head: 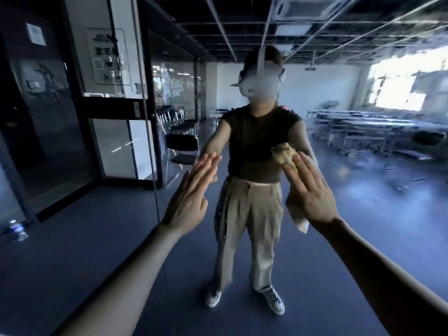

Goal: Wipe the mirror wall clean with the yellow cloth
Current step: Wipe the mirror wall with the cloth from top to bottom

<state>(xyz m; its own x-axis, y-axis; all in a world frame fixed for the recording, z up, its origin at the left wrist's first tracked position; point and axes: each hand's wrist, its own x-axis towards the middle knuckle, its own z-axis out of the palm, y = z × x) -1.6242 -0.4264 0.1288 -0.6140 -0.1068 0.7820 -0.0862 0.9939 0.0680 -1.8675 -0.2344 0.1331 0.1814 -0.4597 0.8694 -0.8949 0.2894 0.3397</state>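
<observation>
The mirror wall point(363, 214) fills the whole view and shows my own reflection standing in front of it. My right hand point(309, 190) presses the yellow cloth point(283, 152) flat against the glass; the cloth bunches above my fingertips and a corner hangs out below my palm. My left hand point(191, 195) lies flat on the mirror with fingers straight and together, holding nothing; its fingertips meet their reflection.
A vertical seam point(155, 166) between mirror panels runs just left of my left hand. Reflected in the glass are a glass door, stacked black chairs point(180, 141), rows of tables at the right and a bright window. A water bottle point(18, 229) stands on the floor at far left.
</observation>
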